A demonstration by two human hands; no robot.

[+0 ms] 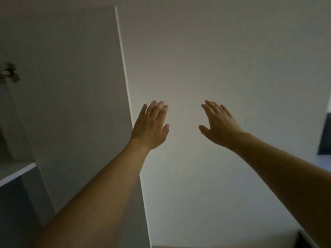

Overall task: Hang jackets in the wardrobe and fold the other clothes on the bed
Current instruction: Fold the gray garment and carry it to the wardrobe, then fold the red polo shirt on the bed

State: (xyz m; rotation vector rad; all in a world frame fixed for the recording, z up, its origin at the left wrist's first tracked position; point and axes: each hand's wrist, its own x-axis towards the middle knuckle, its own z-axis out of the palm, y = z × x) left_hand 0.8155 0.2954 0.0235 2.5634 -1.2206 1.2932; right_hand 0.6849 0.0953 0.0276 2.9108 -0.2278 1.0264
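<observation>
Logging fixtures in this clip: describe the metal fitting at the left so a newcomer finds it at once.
Start at the tall white door panel left of the left hand. Follow it to the frame's left edge, above the white shelf. There sits the blurred metal hinge, the only dark, shiny item on the pale surfaces.

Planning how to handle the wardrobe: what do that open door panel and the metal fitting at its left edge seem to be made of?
Door panel: looks like smooth, matte white laminated or painted board; it is flat and grainless with a thin, square, lighter edge. The core cannot be told. Fitting: seems to be silvery metal, probably a hinge, but it is blurred. Both hands, left and right, are open and hold nothing.
</observation>
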